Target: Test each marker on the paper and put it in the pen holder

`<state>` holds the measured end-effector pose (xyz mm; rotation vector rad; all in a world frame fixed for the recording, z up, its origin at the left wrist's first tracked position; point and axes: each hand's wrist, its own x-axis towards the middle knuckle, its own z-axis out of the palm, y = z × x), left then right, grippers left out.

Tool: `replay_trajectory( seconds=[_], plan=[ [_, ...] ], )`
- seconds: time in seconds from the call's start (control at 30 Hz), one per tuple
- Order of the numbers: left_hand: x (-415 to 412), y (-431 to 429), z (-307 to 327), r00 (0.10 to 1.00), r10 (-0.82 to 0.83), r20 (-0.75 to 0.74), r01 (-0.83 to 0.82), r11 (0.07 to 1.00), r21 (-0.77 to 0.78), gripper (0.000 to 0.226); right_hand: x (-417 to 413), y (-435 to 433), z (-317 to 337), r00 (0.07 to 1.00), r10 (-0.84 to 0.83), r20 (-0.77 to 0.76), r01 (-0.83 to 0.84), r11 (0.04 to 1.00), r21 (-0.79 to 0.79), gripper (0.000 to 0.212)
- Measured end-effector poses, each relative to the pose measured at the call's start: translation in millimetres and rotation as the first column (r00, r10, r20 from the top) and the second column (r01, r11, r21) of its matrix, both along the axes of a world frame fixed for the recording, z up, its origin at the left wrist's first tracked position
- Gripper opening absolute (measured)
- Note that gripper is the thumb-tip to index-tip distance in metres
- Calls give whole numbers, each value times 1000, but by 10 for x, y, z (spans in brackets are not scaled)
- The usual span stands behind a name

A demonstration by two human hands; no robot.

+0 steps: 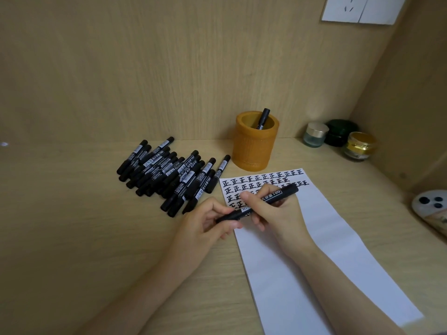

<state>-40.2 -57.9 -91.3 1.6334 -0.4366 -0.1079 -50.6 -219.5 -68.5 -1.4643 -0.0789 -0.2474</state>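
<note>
A black marker (pixel 278 194) lies across both my hands above the white paper (pixel 314 238). My right hand (pixel 271 211) grips its barrel. My left hand (pixel 208 221) pinches the cap end at the paper's left edge. Rows of black test characters (pixel 263 180) fill the top of the paper. The orange pen holder (pixel 254 143) stands behind the paper with one marker (pixel 263 118) leaning in it. A heap of several black markers (pixel 169 172) lies left of the holder.
Three small jars (pixel 338 136) stand in the back right corner. A phone (pixel 430 204) lies at the right edge of the wooden desk (pixel 72 213). A wall socket (pixel 358 8) is at upper right. Wooden walls close in the back and right.
</note>
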Motion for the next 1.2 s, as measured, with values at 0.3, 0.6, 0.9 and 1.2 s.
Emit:
replay_trajectory(
  seconds=[0.3, 0.6, 0.9, 1.2],
  plan=[
    [-33, -64, 22, 1000, 4, 26, -3, 1000, -26, 16, 40, 28, -29, 999, -20, 35, 22, 999, -42, 37],
    [-32, -12, 95, 975, 140, 170, -155, 985, 77, 13, 68, -93, -47, 928, -356, 110, 369, 917, -150, 40],
    [-48, 25, 141, 948, 182, 261, -191, 982, 8, 19, 102, -114, -163, 784, 139, 604, 460, 522, -718, 22],
    [-14, 25, 29, 922, -109, 372, -45, 923, 382, 11, 154, -185, 155, 906, -282, 315, 380, 871, -311, 13]
  ],
)
